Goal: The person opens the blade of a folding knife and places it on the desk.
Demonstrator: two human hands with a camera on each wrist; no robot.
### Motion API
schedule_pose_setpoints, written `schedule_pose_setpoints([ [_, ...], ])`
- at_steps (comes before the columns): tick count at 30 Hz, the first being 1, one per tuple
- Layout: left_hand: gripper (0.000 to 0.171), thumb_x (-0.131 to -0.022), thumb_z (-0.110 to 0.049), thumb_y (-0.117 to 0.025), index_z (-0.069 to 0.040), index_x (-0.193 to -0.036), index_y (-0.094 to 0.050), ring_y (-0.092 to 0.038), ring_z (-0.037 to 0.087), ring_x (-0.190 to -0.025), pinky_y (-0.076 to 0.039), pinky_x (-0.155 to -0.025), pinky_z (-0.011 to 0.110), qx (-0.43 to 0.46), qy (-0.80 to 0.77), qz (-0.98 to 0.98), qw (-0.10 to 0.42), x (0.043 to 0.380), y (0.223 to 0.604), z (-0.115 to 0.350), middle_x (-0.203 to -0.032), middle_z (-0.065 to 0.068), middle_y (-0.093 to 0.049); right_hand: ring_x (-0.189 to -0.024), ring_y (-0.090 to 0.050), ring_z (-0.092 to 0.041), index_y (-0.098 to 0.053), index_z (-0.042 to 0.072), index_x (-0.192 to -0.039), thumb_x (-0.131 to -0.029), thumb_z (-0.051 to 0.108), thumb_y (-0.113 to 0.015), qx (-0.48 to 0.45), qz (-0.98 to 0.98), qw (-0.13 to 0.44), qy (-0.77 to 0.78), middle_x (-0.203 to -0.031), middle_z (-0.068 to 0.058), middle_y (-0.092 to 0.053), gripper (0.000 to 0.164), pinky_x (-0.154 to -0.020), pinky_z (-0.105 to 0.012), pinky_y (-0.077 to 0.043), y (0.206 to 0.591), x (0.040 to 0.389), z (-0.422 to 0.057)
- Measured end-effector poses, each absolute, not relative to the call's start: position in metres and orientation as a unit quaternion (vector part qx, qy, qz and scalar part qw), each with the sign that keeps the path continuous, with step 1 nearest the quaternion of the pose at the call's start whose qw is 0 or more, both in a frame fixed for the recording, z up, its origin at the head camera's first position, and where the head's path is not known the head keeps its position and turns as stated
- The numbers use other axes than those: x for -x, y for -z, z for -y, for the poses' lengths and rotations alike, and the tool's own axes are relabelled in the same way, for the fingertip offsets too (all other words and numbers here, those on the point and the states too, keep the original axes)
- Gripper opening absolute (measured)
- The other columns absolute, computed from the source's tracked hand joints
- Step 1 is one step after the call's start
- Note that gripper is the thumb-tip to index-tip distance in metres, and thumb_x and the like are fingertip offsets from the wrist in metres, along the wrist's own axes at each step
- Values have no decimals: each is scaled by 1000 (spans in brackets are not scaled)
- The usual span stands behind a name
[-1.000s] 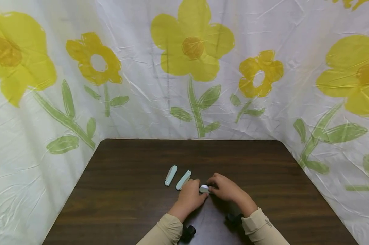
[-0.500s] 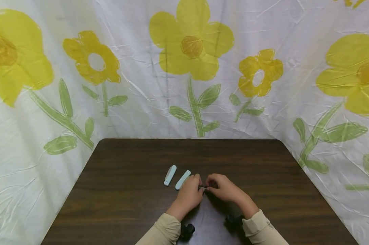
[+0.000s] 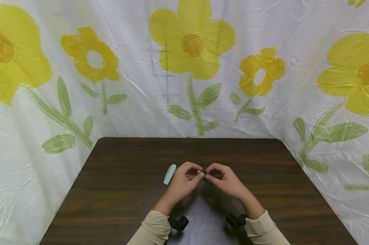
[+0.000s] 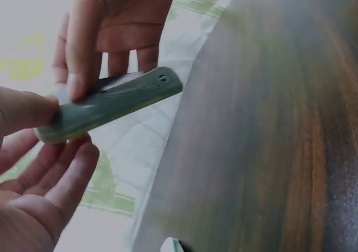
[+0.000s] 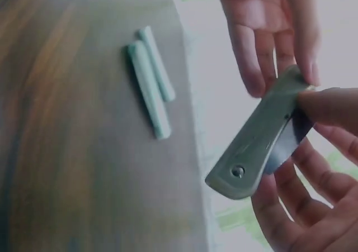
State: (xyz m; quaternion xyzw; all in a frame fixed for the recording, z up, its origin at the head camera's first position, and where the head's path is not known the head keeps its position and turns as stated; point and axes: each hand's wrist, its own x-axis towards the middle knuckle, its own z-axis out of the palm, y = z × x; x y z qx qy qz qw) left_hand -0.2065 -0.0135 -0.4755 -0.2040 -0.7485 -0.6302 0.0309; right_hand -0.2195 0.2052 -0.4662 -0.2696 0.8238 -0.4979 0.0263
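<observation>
Fingers of the left hand (image 3: 182, 180) grip the folding knife (image 4: 123, 102) by its handle (image 5: 254, 132) above the counter (image 3: 123, 190); those of the right hand (image 3: 230, 182) pinch its blade (image 5: 284, 146); likely light, stiff, somewhat slippery; best held by the handle's flat sides.

Surface (image 3: 294, 190) passable right of right hand (image 3: 229, 180), left of two resting pocketknives (image 5: 149, 93). Blocking middle: left hand (image 3: 182, 180), right hand, held pocketknife (image 4: 120, 103) between. Floral curtain (image 3: 138, 85) walls far edge.
</observation>
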Motion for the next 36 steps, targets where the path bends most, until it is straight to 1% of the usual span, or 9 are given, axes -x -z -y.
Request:
schedule_pose_setpoints([
  [3, 15, -99, -7, -74, -3, -113, -72, -71, 25, -112, -63, -91, 35, 211, 656, 724, 23, 205, 470, 17, -117, 13, -70, -100, -71, -21, -73, 17, -110, -103, 17, -71, 268, -820, 14, 505, -110, -4, -73, 7, -82, -39, -62, 457, 216, -201],
  [8, 13, -99, -8, -75, -3, -111, -72, -73, 24, -105, -63, -83, 27, 219, 666, 712, 23, 203, 464, 22, -113, 15, -73, -100, -72, -26, -73, 15, -117, -105, 16, -69, 270, -811, 21, 518, -112, -5, -75, 13, -79, -32, -61, 449, 215, -195],
  [12, 13, -99, -9, -76, -3, -110, -73, -73, 22, -104, -62, -83, 24, 213, 667, 713, 20, 202, 462, 25, -111, 16, -74, -95, -73, -25, -73, 12, -115, -105, 13, -69, 272, -805, 23, 526, -109, -7, -76, 11, -77, -31, -60, 449, 216, -193],
  [19, 13, -99, -7, -76, -3, -110, -73, -74, 22, -97, -64, -82, 31, 216, 682, 698, 32, 204, 455, 34, -105, 17, -73, -87, -67, -17, -70, 4, -112, -103, 6, -69, 248, -785, -20, 568, -100, -13, -71, 9, -72, -27, -55, 443, 216, -192],
  [23, 13, -98, -6, -77, -3, -110, -73, -73, 19, -90, -65, -81, 36, 212, 693, 688, 49, 205, 448, 38, -103, 19, -74, -85, -65, -22, -67, -1, -113, -103, 4, -68, 230, -765, -46, 600, -99, -8, -69, 11, -72, -27, -54, 438, 217, -192],
  [26, 14, -97, -4, -77, -1, -110, -73, -73, 19, -86, -65, -79, 35, 202, 708, 674, 56, 205, 443, 40, -102, 21, -73, -88, -65, -16, -65, -2, -113, -103, 5, -68, 193, -742, -53, 640, -99, 0, -68, 13, -75, -26, -57, 434, 217, -191],
  [29, 15, -97, -1, -75, 4, -111, -71, -74, 19, -83, -66, -77, 35, 191, 736, 647, 60, 206, 439, 43, -102, 25, -71, -90, -63, -9, -63, 2, -111, -104, 4, -67, 152, -694, -46, 702, -100, 4, -67, 8, -75, -27, -59, 430, 217, -189],
  [32, 17, -98, 3, -73, 8, -113, -68, -76, 17, -81, -66, -78, 38, 186, 761, 618, 67, 207, 436, 45, -102, 28, -69, -92, -63, -8, -61, 10, -109, -106, 3, -62, 132, -642, -39, 755, -101, 5, -65, 8, -77, -29, -61, 427, 217, -187],
  [36, 19, -97, 6, -72, 13, -114, -65, -75, 14, -83, -66, -78, 40, 179, 779, 595, 88, 208, 430, 44, -102, 21, -70, -91, -64, -9, -61, 16, -107, -107, 3, -60, 122, -593, -50, 794, -101, 4, -65, 13, -77, -30, -61, 424, 219, -185],
])
